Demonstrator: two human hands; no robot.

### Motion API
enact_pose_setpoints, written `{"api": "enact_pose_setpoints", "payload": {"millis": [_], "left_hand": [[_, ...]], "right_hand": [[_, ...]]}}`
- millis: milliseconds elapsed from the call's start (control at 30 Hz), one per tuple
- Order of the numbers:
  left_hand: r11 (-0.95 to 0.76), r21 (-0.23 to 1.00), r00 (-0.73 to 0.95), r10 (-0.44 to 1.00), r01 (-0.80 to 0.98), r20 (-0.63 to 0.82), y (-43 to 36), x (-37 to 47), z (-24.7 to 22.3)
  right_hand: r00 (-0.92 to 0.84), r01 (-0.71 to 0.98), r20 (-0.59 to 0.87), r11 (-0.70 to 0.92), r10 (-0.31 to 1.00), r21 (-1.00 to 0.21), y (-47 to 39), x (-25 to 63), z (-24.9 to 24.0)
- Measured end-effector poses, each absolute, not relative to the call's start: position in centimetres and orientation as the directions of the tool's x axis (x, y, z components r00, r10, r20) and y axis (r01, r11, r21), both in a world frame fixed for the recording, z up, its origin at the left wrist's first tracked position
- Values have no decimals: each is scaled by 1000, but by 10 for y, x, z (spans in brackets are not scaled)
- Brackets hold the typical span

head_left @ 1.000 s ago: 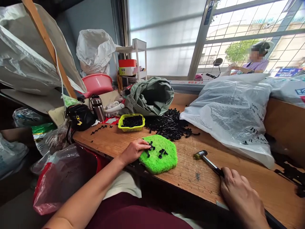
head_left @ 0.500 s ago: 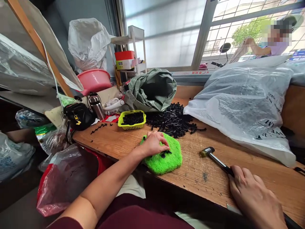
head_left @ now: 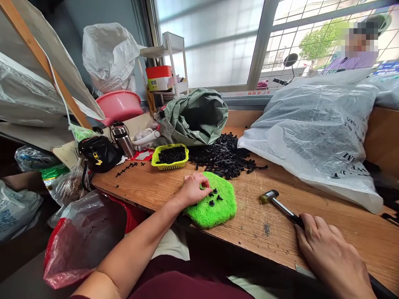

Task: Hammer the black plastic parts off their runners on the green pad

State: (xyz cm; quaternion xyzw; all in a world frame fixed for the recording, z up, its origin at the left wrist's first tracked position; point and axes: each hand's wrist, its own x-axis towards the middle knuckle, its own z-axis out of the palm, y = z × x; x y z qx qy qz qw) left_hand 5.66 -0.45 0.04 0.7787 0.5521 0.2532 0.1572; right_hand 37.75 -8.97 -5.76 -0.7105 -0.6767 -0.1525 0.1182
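My left hand point(head_left: 195, 189) is over a bright green fluffy pad point(head_left: 215, 216) at the table's front edge. Its thumb and fingers are pinched together at a small black plastic piece point(head_left: 211, 194). Several similar pieces, with round flat heads and short stems, lie loose on the pad, one of them a black plastic piece point(head_left: 212, 203) nearer me. On the right, my right hand point(head_left: 327, 245) is wrapped round the dark grip of a small hammer point(head_left: 282, 206). The hammer's head, with a yellowish face, rests on the wood.
Behind the pad spreads a heap of black plastic parts point(head_left: 230, 160), beside a yellow basket point(head_left: 170, 165) full of black pieces. A green woven sack point(head_left: 177, 112) gapes open behind. A large white bag point(head_left: 305, 141) fills the right rear. A person point(head_left: 355, 58) is outside the window.
My left hand has shifted slightly left across the pad, uncovering more black pieces there. The right hand keeps its hold on the hammer. Outside, the person's raised arm has dropped from sight.
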Motion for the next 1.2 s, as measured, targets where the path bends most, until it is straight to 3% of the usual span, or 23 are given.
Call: {"api": "enact_pose_setpoints", "payload": {"millis": [233, 400, 567, 700, 800, 900, 1000, 1200], "left_hand": [[-358, 532, 247, 931, 767, 270, -7, 67, 2], [-359, 444, 305, 933, 821, 191, -11, 84, 2], [-336, 473, 312, 941, 815, 131, -13, 88, 2], [-370, 468, 253, 922, 803, 293, -9, 73, 12], [-313, 468, 85, 891, 826, 446, -4, 45, 22], [-110, 485, -60, 945, 868, 322, -2, 17, 20], [-14, 539, -44, 995, 842, 94, -4, 7, 2], [25, 863, -48, 999, 504, -1, 3, 18, -19]], "right_hand": [[30, 998, 391, -49, 920, 37, -91, 376, -59], [43, 997, 402, -63, 915, 36, -90, 375, -61], [53, 997, 389, -69, 920, 28, -89, 378, -62], [27, 999, 371, -33, 928, 8, -90, 380, -60], [26, 1000, 378, -18, 926, -23, -90, 383, -63], [62, 998, 402, -45, 913, -52, -86, 387, -70], [75, 996, 395, -51, 915, -71, -81, 390, -77], [94, 995, 371, -78, 924, -56, -83, 386, -72]]}}
